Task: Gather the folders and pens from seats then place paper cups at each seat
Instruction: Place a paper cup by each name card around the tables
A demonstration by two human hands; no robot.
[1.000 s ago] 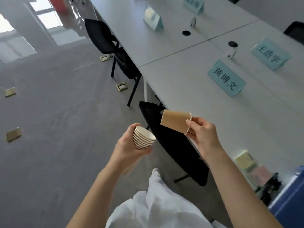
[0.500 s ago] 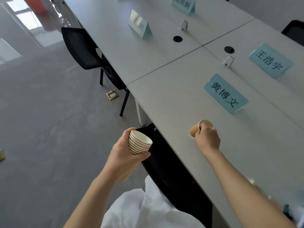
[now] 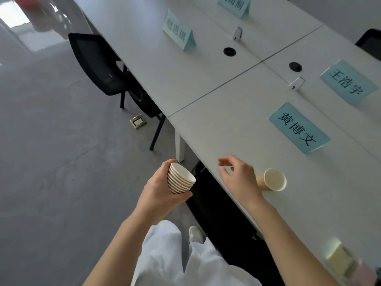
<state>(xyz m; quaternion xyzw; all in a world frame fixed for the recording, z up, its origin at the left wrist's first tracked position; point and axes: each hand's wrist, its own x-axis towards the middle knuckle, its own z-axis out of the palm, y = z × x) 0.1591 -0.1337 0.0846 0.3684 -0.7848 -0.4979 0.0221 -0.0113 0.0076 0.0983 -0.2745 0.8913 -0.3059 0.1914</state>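
Table (image 3: 216,83): long white run of joined tops, beyond and to the right of both hands; seam between two sections crosses ahead of the right fingertips

Chair (image 3: 97,65): black, pushed toward the table edge, well ahead of the left fingers; a second dark chair sits below the hands, tucked under the near section

Name card (image 3: 299,127): pale blue tent, beyond the right fingers and past the placed cup; a like card lies further right, two more on the far section

Left hand (image 3: 158,190): fingers and thumb curled round the cup stack (image 3: 180,178), a nest of brown paper cups with white insides, mouths tilted up and to the right, held off the table edge

Right hand (image 3: 237,178): above the table edge, fingers loosely spread and lightly bent, holding nothing

Placed cup (image 3: 273,179): single paper cup upright on the table, just behind the back of the right hand, on the near side of the name card; apart from the fingertips

Step in hand, as judged: this seat is served, next seat ahead wants a cup. To do it well: pinch only the top rim of the stack, peel one cup free while the left fingers brace the rest, set it upright in front of the next card, well in from the edge
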